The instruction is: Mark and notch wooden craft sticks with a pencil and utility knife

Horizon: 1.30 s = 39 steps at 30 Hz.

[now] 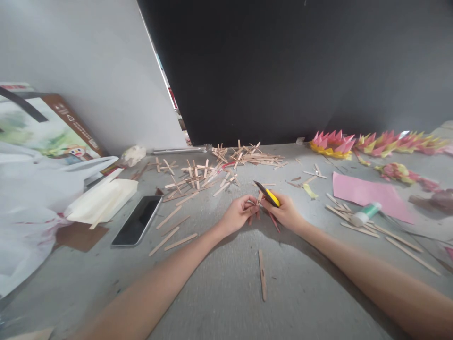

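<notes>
My left hand (pixel 238 213) is closed in a pinch on a small wooden craft stick (pixel 255 202) held just above the grey floor. My right hand (pixel 286 210) is wrapped round a yellow and black utility knife (pixel 268 194), its tip at the stick between the two hands. A reddish stick (pixel 273 221) shows under my right hand. One loose stick (pixel 262 275) lies on the floor in front of my hands.
A heap of wooden sticks (pixel 226 165) lies behind the hands. A black phone (pixel 137 220) and a cream pad (pixel 102 200) are at the left, a pink sheet (pixel 368 193), glue tube (pixel 365 213) and pink-yellow paper flowers (pixel 375 141) at the right. A black wall stands behind.
</notes>
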Tool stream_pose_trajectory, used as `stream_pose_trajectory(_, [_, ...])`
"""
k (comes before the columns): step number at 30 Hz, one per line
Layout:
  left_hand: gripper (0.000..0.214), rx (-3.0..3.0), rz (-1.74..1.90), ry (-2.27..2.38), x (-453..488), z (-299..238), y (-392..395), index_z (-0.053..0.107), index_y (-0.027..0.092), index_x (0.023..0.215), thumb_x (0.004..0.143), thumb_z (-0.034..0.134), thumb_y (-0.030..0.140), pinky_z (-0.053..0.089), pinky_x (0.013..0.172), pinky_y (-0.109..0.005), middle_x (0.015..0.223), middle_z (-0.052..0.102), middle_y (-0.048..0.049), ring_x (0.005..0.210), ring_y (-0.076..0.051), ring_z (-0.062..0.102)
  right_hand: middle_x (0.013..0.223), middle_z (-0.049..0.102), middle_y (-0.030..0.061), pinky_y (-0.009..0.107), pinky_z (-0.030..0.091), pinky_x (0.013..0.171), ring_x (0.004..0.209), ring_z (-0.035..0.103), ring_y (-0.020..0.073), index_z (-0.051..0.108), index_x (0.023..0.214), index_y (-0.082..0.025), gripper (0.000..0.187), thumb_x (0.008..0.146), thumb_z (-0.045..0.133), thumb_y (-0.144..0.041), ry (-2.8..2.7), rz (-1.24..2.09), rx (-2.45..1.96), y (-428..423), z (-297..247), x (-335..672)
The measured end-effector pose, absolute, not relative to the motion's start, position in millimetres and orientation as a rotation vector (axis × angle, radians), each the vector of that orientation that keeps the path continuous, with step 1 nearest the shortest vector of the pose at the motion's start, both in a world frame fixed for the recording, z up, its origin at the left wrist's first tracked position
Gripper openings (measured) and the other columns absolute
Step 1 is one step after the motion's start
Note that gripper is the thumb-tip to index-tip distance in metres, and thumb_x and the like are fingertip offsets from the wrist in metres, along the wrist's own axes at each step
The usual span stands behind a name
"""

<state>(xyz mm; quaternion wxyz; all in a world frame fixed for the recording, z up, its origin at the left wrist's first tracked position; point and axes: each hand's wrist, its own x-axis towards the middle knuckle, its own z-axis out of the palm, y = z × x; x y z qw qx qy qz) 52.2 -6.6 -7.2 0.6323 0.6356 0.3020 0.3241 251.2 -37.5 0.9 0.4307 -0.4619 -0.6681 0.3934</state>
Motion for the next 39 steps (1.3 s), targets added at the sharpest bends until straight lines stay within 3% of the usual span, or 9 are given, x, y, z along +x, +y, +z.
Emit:
stream_pose_trajectory(16, [0.047,1.524,0.749,0.699,52.5,-10.9,-5.9,0.055,0.018,0.094,0.091,0.068,0.062,0.040,0.052,-0.022,0.075,0.068,-0.0009,0.051,-0.009,0.052,0.065,0.060,-0.0031,0.024,0.038,0.059,0.056,0.049,0.0119,0.061,0.084,-0.020,0.016,0.094,0.057,-0.032,-1.670,0.918,-1.136,-38.5,3.3,248.6])
stream_pose_trajectory(24, [0.048,1.491,0.776,0.704,54.2,-9.4,-7.4,0.052,0.019,0.092,0.089,0.069,0.064,0.041,0.053,-0.023,0.074,0.067,0.0005,0.051,-0.010,0.055,0.066,0.060,-0.0024,0.024,0.038,0.057,0.058,0.051,0.0132,0.062,0.088,-0.019,0.020,0.093,0.060,-0.038,-1.665,0.909,-1.174,-38.8,2.6,248.7])
stream_pose_trajectory(30, [0.051,1.419,0.841,0.744,54.9,-6.5,-7.3,0.053,0.019,0.091,0.085,0.073,0.066,0.046,0.058,-0.025,0.075,0.069,-0.0005,0.054,-0.012,0.060,0.070,0.064,-0.0012,0.026,0.040,0.061,0.063,0.055,0.0152,0.068,0.106,-0.018,0.029,0.099,0.057,-0.044,-1.701,0.891,-1.152,-36.9,0.8,250.0])
stream_pose_trajectory(35, [0.051,1.421,0.834,0.758,54.6,-5.0,-8.0,0.056,0.018,0.089,0.084,0.074,0.065,0.047,0.060,-0.025,0.075,0.071,-0.0022,0.057,-0.013,0.062,0.075,0.068,0.0004,0.026,0.042,0.065,0.067,0.058,0.0154,0.067,0.090,-0.019,0.030,0.100,0.058,-0.045,-1.732,0.908,-1.117,-36.7,-0.2,250.6])
stream_pose_trajectory(39, [0.050,1.425,0.823,0.758,54.6,-2.8,-8.9,0.058,0.017,0.089,0.084,0.073,0.065,0.047,0.060,-0.025,0.074,0.070,-0.0020,0.057,-0.013,0.061,0.077,0.069,0.0006,0.027,0.044,0.069,0.071,0.061,0.0166,0.067,0.092,-0.019,0.029,0.101,0.057,-0.045,-1.716,0.966,-1.070,-36.6,-1.0,251.3])
